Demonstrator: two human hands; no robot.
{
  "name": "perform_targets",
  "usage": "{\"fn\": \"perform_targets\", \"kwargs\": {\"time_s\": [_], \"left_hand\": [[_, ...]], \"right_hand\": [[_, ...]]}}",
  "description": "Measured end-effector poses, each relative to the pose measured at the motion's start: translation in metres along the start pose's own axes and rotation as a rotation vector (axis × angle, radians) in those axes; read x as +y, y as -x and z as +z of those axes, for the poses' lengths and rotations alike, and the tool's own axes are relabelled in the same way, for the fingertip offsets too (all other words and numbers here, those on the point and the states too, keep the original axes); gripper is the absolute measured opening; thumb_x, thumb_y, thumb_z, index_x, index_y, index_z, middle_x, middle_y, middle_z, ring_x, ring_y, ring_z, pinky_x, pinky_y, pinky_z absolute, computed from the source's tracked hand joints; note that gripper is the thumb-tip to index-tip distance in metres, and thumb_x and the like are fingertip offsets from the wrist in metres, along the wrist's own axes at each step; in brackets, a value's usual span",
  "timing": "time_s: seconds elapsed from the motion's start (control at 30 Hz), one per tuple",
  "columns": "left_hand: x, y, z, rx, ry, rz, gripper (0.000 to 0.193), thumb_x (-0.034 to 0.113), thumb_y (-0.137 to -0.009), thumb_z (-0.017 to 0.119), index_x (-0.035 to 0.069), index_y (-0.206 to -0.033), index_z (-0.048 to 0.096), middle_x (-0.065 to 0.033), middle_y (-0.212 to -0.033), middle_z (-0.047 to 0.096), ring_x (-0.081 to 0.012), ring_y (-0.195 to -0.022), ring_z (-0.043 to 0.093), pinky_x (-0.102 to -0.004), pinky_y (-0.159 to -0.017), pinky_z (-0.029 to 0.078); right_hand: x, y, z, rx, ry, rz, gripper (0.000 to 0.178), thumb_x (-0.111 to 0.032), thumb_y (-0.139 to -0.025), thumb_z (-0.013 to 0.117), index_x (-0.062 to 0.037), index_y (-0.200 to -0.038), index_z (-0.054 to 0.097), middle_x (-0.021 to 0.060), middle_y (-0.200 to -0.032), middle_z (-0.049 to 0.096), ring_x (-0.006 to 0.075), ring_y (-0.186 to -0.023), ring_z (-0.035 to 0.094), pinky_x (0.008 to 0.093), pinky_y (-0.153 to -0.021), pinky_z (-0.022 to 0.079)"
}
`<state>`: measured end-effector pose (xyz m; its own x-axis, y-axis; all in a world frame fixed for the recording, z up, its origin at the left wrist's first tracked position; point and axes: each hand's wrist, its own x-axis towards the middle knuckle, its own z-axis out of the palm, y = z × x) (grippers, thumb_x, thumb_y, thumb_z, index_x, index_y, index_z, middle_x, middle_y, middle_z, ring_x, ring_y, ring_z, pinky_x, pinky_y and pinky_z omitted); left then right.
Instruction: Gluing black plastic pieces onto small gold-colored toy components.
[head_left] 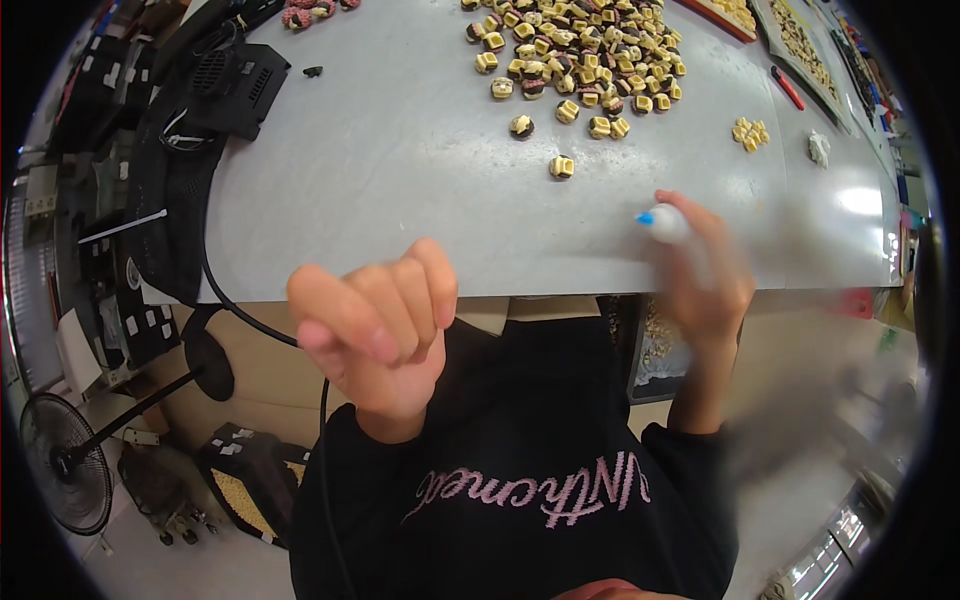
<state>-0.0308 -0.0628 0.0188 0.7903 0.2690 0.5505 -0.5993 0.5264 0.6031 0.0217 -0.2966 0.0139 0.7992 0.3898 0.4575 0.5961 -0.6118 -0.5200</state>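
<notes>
My right hand (708, 270), a little blurred, grips a small white squeeze bottle (669, 225) with a blue tip, just above the near part of the grey table (420, 180). The tip points left. My left hand (380, 325) is raised at the table's near edge, its fingers curled toward the palm; whatever they may hold is hidden. Beyond both hands lies a heap of small pale-yellow and dark-brown moulded pieces (590, 50). One such piece (562, 167) sits apart from the heap, nearest to my hands.
On the right are a cluster of small pale-yellow parts (750, 133), a crumpled white wad (819, 149), a red pen-like tool (788, 88) and a filled tray (800, 45). At left stands a black device (235, 90); a black cable (225, 295) hangs past the table edge.
</notes>
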Motion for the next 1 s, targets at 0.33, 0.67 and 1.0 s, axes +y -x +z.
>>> {"fn": "perform_targets", "kwargs": {"time_s": [0.33,0.67,1.0], "left_hand": [[-0.002,0.037,-0.025,0.128,-0.381,-0.140,0.024,0.022,-0.096,0.034,0.006,-0.079,0.041,0.0046,-0.050,0.031,-0.0063,-0.043,0.027,-0.0277,-0.057,0.038],[0.041,0.000,-0.023,0.608,-0.637,0.052,0.047,0.019,-0.085,0.041,-0.005,-0.126,0.036,-0.0197,-0.128,0.038,-0.0230,-0.119,0.035,-0.0357,-0.095,0.028],[0.101,-0.036,0.106,-0.443,0.042,-0.472,0.046,0.042,-0.089,0.044,0.003,-0.068,0.057,-0.0006,-0.053,0.051,-0.0186,-0.049,0.046,-0.0274,-0.042,0.032]], "right_hand": [[0.026,0.004,0.002,0.391,-0.340,0.411,0.025,-0.001,-0.084,0.054,0.0037,-0.108,0.052,0.0129,-0.103,0.061,0.0161,-0.093,0.058,0.0267,-0.082,0.044],[0.038,0.000,0.001,0.426,-0.440,0.434,0.028,-0.013,-0.089,0.050,0.0017,-0.111,0.044,0.0124,-0.109,0.057,0.0124,-0.094,0.054,0.0243,-0.083,0.040],[0.057,0.006,0.006,0.462,-0.503,0.470,0.024,-0.003,-0.085,0.052,0.0006,-0.107,0.044,0.0084,-0.100,0.057,0.0120,-0.093,0.053,0.0251,-0.082,0.042]]}}
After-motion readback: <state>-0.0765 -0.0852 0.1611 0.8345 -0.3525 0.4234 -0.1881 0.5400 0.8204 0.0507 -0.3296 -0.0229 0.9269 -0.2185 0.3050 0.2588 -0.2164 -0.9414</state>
